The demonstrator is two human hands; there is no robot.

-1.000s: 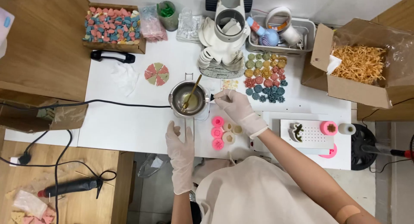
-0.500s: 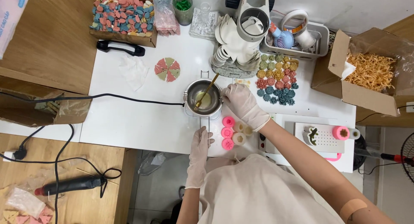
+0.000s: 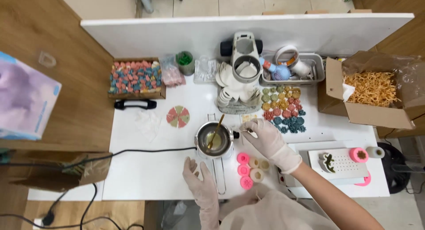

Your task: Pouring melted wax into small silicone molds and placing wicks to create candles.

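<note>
A small metal melting pot [image 3: 214,140] stands at the middle of the white table [image 3: 150,172]. It holds pale liquid, and a gold spoon [image 3: 217,129] leans in it. My right hand [image 3: 268,141], in a white glove, is just right of the pot by its black side knob, fingertips pinched on a small thin piece too small to identify. Also gloved, my left hand [image 3: 200,179] lies flat with fingers apart beside the pot's long wire handle [image 3: 220,177]. Pink round moulds [image 3: 243,170] and cream ones [image 3: 257,169] sit below my right hand.
Several coloured wax pieces [image 3: 283,108] lie right of the pot, with a white machine [image 3: 241,75] behind. A box of coloured pieces [image 3: 136,77], a cardboard box of straw [image 3: 372,90], a grey tray [image 3: 290,64], a perforated white board [image 3: 341,164], a black cable [image 3: 141,152] and a round disc [image 3: 178,116] surround them.
The view has tilted up, showing more of the back wall. My left hand has slid forward along the pot's handle toward the pot. My right hand stays beside the pot.
</note>
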